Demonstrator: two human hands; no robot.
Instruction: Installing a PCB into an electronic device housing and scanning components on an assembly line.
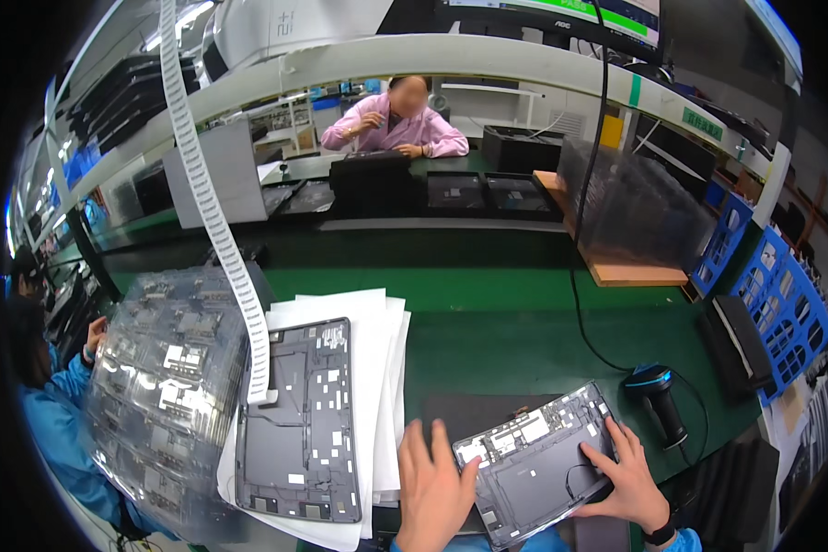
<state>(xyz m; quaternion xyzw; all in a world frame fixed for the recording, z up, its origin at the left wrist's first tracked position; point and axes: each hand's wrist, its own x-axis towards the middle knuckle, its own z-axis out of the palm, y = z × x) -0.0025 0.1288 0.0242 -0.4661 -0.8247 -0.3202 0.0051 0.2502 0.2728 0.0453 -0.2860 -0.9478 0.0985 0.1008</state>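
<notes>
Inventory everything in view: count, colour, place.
Device panel: 1, grey, front right
Paper sheets: several, white, front left
Second panel: 1, grey, on sheets
Tray stack: 1, clear, left
Label strip: 1, white, upper left
Scanner: 1, black, right
Crates: uncounted, blue, far right
Monitor: 1, black, top right
Table: 1, green, centre
People: at least 2, pink behind, blue left
Left hand: 1, blue-sleeved, device panel's left edge
Right hand: 1, blue-sleeved, its right side

Two hands (432,497) (630,478), two tablet housings (534,478) (285,455), two stacks of clear plastic trays (161,396) (635,207), one handheld scanner (658,405), one label strip (207,184), one monitor (561,20) and one person in pink (443,136) are visible, along with at least three white paper sheets (377,368).
</notes>
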